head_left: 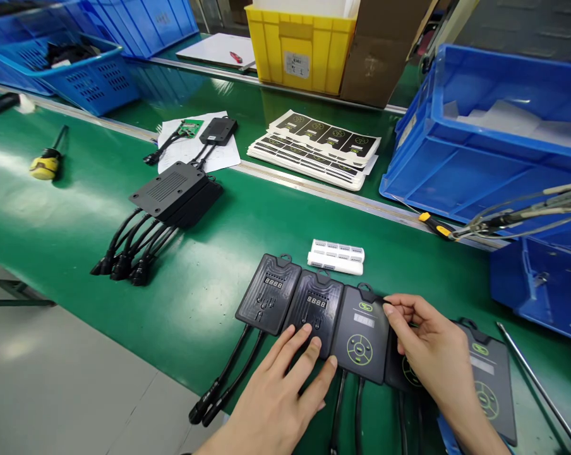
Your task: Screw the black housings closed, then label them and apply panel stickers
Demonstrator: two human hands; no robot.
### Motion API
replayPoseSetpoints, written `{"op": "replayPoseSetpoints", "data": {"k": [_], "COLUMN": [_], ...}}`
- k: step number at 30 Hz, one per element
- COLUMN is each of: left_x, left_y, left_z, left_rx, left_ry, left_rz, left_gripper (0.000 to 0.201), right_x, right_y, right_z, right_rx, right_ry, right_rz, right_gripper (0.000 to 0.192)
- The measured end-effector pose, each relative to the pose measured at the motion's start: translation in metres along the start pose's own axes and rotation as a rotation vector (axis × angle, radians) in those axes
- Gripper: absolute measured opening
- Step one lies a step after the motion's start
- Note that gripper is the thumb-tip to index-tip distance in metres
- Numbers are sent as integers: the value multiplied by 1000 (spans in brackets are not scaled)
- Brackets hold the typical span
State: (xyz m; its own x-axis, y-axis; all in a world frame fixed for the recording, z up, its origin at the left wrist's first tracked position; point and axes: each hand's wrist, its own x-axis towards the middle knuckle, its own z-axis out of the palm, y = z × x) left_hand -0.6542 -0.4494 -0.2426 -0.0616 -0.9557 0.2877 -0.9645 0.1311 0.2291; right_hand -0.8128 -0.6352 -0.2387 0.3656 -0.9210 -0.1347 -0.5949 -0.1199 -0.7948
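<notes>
Several black controller boxes with cables lie in a row on the green bench. My left hand (290, 379) rests with spread fingers on the lower part of a black box (318, 297) that has a bare digit display and no label. Beside it is a box with a grey label (360, 328) with green ring markings. At that box's upper right corner my right hand (422, 335) pinches thumb and forefinger together; whatever is between them is too small to make out. My right hand partly hides another labelled box (399, 366). The leftmost box (269, 294) is unlabelled.
White sticker strips (336, 256) lie behind the row. Farther back are stacked label sheets (314, 155), stacked black boxes (172, 189) and a yellow bin (299, 47). A blue bin (484, 151), a screwdriver (434, 224) and a metal rod (536, 379) are at right.
</notes>
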Motion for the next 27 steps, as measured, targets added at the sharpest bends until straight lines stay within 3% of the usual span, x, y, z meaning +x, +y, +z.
{"op": "replayPoseSetpoints", "data": {"k": [5, 12, 17, 20, 24, 27], "left_x": [0, -4, -3, -3, 2, 27], "left_y": [-1, 1, -1, 0, -2, -16], "left_z": [0, 6, 7, 6, -8, -31], "left_rx": [1, -7, 15, 42, 75, 32], "left_ry": [0, 16, 3, -25, -97, -229], "left_rz": [0, -13, 2, 8, 39, 154], "left_gripper": [33, 34, 37, 39, 47, 58], "right_x": [0, 1, 4, 0, -19, -39], "right_y": [0, -6, -8, -6, -2, 4], "right_z": [0, 2, 0, -5, -14, -22], "right_rx": [-91, -336, -445, -577, -636, -647], "right_ry": [38, 157, 143, 152, 77, -44], "right_rz": [-72, -352, -417, -491, -789, -1111], "right_gripper": [31, 21, 36, 30, 32, 38]}}
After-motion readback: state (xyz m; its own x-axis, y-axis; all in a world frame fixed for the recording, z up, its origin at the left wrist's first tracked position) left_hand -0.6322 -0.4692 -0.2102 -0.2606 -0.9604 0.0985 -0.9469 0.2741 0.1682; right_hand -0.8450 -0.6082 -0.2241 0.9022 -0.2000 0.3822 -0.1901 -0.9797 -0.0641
